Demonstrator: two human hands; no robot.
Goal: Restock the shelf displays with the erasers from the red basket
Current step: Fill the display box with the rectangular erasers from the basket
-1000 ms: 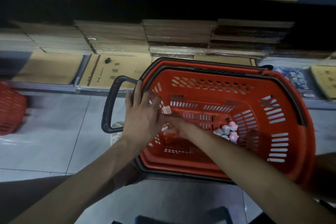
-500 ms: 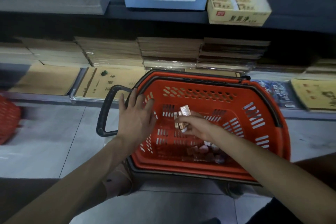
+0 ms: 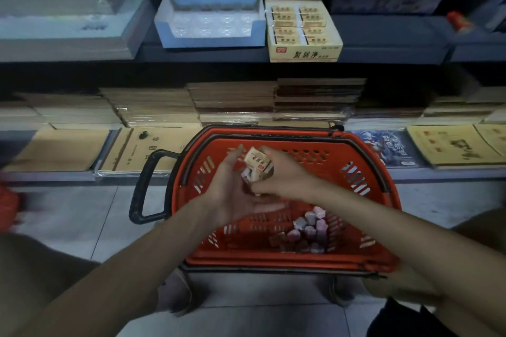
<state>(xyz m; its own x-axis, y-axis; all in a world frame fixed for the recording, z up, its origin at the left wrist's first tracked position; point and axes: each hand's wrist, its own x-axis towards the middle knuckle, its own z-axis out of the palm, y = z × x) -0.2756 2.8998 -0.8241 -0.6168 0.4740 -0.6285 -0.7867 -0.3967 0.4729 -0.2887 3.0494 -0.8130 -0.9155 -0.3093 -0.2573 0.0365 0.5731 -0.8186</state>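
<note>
The red basket with a black handle stands on the floor in front of the shelves. My right hand grips a bunch of small boxed erasers above the basket. My left hand is held palm-up just under and left of them, fingers spread, touching the bunch. More erasers, pink and pale, lie in the basket's near right corner. On the upper shelf sit a yellow eraser display box holding several small boxes and a blue display box to its left.
Stacks of brown notebooks fill the lower shelf behind the basket, with flat exercise books along its front edge. A second red basket shows at the far left. Grey floor tiles lie left of the basket.
My right hand has lifted out of the basket with more erasers. My left hand left the basket's rim, turned palm-up and came under the bunch. The view tilted up to the upper shelf.
</note>
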